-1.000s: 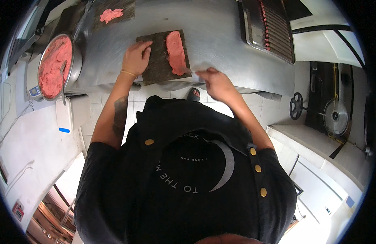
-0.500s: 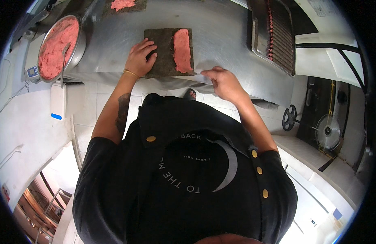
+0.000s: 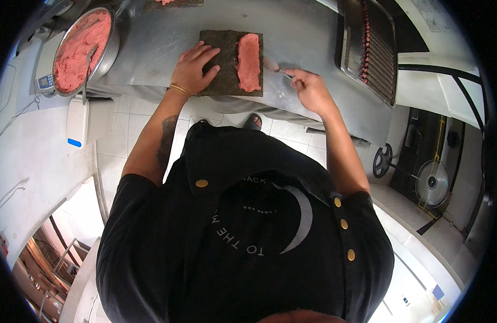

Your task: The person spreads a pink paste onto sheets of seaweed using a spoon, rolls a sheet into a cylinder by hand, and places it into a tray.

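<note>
A dark green nori seaweed sheet lies flat on the metal table, with a long strip of pink paste spread along its right side. My left hand rests on the sheet's left edge, fingers stretched out and thumb apart, holding nothing. Just right of the sheet, my right hand grips the thin handle of a spoon. The spoon's rounded, pink-smeared end points left toward the paste and stands apart from it.
A steel bowl of pink paste, with a utensil in it, stands at the left on a scale. Another nori sheet with paste lies at the far edge. A ridged metal tray holding a row of small dark-red pieces sits at the right.
My right hand has drawn the spoon away from the paste strip's near end, out to the right of the sheet. My left hand still rests on the sheet's left edge. The view has shifted slightly.
</note>
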`<state>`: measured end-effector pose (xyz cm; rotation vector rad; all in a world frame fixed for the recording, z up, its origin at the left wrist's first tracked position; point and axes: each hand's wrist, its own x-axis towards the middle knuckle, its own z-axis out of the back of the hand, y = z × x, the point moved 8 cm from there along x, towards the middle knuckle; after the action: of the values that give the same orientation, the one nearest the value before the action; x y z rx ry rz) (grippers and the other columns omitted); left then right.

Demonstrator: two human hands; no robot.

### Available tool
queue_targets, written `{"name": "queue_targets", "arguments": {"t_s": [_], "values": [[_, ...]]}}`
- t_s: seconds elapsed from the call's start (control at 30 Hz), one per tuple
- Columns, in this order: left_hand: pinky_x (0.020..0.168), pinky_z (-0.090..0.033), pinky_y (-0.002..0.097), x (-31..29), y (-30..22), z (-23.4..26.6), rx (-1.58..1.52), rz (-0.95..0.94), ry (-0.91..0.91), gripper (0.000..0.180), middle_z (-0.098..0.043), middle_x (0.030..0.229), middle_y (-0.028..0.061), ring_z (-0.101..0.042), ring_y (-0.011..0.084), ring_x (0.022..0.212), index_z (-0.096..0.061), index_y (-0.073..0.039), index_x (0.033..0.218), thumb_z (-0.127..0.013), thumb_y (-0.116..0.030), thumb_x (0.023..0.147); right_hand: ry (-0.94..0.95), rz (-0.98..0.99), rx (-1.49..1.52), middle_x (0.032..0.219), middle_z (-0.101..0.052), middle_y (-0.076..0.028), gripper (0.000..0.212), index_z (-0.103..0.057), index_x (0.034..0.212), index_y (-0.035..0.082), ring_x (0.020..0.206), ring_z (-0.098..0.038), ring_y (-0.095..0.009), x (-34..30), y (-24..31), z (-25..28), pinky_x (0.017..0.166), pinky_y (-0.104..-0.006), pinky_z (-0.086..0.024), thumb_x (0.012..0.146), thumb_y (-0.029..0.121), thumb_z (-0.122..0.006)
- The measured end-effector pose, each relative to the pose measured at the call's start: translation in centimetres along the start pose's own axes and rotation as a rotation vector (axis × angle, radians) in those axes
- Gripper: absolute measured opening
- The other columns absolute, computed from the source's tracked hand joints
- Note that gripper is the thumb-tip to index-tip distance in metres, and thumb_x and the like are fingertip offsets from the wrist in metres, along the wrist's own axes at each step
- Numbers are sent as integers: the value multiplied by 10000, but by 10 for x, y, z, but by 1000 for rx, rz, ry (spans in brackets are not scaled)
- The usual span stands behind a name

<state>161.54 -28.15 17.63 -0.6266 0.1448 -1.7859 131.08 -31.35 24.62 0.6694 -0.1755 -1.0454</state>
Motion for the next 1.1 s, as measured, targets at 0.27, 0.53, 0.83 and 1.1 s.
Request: {"name": "queue_targets", "arguments": {"t_s": [0.27, 0.53, 0.83, 1.1], "values": [[1251, -271, 497, 0, -7, -5, 111, -19, 137, 564, -489, 1622, 81, -369, 285, 1564, -616, -300, 1492, -705, -488, 968, -208, 32, -32, 1041, -738, -283, 390, -733, 1315, 71, 978, -736, -421, 31, -8, -12, 880, -440, -566, 950, 42, -599], [1231, -286, 485, 3, -11, -1, 91, -8, 151, 563, -505, 1614, 95, -388, 295, 1560, -640, -274, 1472, -748, -441, 946, -184, -26, -51, 1122, -730, -291, 369, -737, 1301, 65, 1030, -711, -461, 59, -1, -11, 926, -482, -557, 962, 73, -591], [1243, -276, 490, 2, -10, -4, 94, -12, 145, 570, -506, 1617, 101, -395, 296, 1556, -642, -268, 1475, -734, -465, 949, -19, 17, -201, 1099, -725, -251, 357, -736, 1276, 76, 1021, -698, -457, -17, 18, -28, 929, -509, -554, 955, 56, -583], [1241, -263, 465, 1, -9, -3, 76, -2, 127, 545, -519, 1604, 86, -397, 278, 1555, -662, -279, 1453, -734, -458, 943, -56, 35, -61, 1068, -704, -243, 388, -731, 1298, 71, 951, -692, -418, -66, 18, 2, 868, -484, -534, 945, 1, -587]]}}
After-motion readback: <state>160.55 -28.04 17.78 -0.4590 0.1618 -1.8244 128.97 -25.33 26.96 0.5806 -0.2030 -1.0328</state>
